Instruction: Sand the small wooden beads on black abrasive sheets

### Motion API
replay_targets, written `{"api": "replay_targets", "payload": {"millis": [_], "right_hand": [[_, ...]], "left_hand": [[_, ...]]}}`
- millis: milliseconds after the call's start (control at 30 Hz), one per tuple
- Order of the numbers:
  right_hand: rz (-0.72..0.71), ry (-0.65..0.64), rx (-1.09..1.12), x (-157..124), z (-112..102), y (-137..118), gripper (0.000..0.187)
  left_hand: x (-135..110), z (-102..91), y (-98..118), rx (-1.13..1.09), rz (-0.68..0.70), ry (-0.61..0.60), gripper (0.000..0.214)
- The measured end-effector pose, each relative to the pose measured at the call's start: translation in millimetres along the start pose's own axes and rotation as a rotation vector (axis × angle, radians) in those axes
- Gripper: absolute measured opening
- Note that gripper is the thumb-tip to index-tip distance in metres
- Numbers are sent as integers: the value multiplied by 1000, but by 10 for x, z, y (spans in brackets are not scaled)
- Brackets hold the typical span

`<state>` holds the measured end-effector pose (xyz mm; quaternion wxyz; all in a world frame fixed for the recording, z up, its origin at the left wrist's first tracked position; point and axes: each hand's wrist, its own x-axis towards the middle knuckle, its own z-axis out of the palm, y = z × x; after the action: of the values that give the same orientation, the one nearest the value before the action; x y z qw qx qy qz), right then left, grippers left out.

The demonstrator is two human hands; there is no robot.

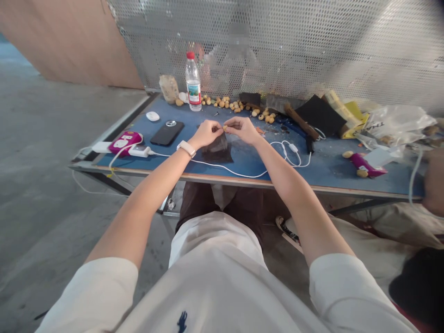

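Right now our two hands meet over the near-middle part of the blue tabletop (pixel 333 164), fingertips almost together. Between them sits a small round tan piece (pixel 225 128); our right hand (pixel 243 130) pinches it between thumb and fingers. The fingers of our left hand (pixel 207 133) are drawn together right beside it, but we cannot tell whether they grip the piece too. Below our left hand lies a crumpled dark sheet (pixel 218 151), and we wear a pale band (pixel 187 148) on that wrist.

A white cable (pixel 227 170) runs under our forearms, along the front of the table. To our left we see a dark phone (pixel 167 133), a white rounded object (pixel 152 116) and a magenta pack (pixel 125 141). Beyond our hands, more tan round pieces (pixel 225 103) line the back, beside an upright red-capped bottle (pixel 194 88), in front of a perforated metal panel (pixel 294 46). To our right lie a black sheet (pixel 321 115), a clear plastic bag (pixel 398 121) and a second magenta item (pixel 367 166). At the far right edge, another person's arm (pixel 435 178) shows, blurred.
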<state>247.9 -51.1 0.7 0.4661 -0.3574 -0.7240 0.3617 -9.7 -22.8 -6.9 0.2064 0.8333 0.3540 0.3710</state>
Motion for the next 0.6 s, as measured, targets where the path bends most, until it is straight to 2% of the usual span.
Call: {"api": "replay_targets", "payload": {"millis": [167, 300, 433, 600], "right_hand": [[-52, 37, -53, 42, 8, 77, 78], [-68, 118, -178, 102, -73, 156, 65], [-71, 175, -301, 101, -211, 133, 50], [-66, 102, -418, 34, -258, -9, 38]], "left_hand": [[-6, -6, 27, -46, 2, -7, 28], [-7, 2, 74, -32, -6, 19, 20], [-5, -1, 33, 114, -117, 150, 12], [11, -26, -116, 202, -201, 368, 16]]}}
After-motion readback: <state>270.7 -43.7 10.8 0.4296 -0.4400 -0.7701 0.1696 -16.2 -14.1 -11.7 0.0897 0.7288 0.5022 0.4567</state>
